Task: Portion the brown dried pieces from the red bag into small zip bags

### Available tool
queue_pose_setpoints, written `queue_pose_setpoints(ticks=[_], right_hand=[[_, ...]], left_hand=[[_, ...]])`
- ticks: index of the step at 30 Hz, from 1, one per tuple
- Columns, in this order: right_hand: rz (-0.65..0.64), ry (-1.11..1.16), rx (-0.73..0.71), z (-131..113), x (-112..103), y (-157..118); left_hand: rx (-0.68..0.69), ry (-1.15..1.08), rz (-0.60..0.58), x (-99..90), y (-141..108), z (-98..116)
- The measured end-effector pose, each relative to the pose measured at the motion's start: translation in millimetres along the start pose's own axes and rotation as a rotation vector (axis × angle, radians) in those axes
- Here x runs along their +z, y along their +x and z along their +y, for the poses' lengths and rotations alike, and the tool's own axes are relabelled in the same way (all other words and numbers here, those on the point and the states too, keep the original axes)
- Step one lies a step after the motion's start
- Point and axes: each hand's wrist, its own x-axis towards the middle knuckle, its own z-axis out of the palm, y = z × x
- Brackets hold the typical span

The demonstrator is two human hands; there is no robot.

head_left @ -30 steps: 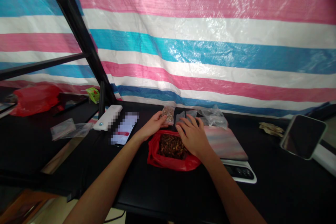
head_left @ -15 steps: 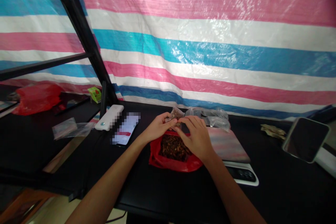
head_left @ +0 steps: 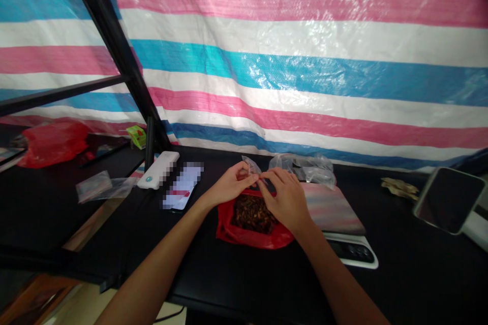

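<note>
- Pouch point(head_left: 250, 164) of clear plastic, held up between both hands above the red bag; only its top corner shows, leaning towards 11 o'clock, so its long axis seems roughly upright.
- Left hand point(head_left: 229, 185): curled, fingers closed on the pouch from 9 o'clock; it is the nearer hand.
- Right hand point(head_left: 284, 198): fingertips come in from 3 o'clock to the pouch's lower part; pinching or merely touching, I cannot tell.
- Hidden: the pouch's lower part and contents, behind the fingers.
- 6 o'clock: red plastic bag point(head_left: 229, 231), open, holding dark brown dried pieces point(head_left: 253, 215).
- 2 o'clock: crumpled clear bags point(head_left: 301, 163).
- 4 o'clock: digital scale point(head_left: 353, 252).
</note>
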Motion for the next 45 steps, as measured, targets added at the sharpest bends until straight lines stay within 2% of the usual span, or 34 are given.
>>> queue_pose_setpoints(ticks=[3,8,14,18,26,30,36,40,42,45], right_hand=[[-0.019,0.058,0.016,-2.7,4.1,-1.1],[-0.009,0.168,0.100,-2.6,7.7,-3.5],[0.005,0.149,0.139,-3.7,7.2,-3.0],[-0.035,0.288,0.206,-4.6,8.4,-2.6],[-0.053,0.443,0.272,-4.3,5.8,-2.2],[-0.052,0.336,0.285,-10.7,3.8,-1.0],[-0.004,0.111,0.197,-17.9,5.8,-2.4],[0.031,0.014,0.254,-12.1,2.6,-2.5],[0.004,0.019,0.283,-8.9,-0.1,-2.4],[-0.080,0.128,0.343,-5.3,-2.6,-1.9]], left_hand=[[-0.008,-0.008,-0.036,-0.3,-1.8,1.0],[0.017,0.041,-0.008,-2.0,-2.2,0.8],[0.021,0.136,-0.049,-5.1,0.0,0.4],[0.018,0.180,-0.040,-7.6,0.7,-0.8],[0.107,0.265,-0.091,-10.0,-0.6,-1.5],[0.147,0.313,-0.080,-2.8,-3.1,0.6],[0.262,0.570,-0.053,3.9,-5.4,7.1],[0.232,0.683,-0.045,1.5,-8.0,11.8],[0.237,0.700,-0.036,1.8,-9.7,13.4],[0.361,0.786,-0.031,5.5,-13.0,16.0]])
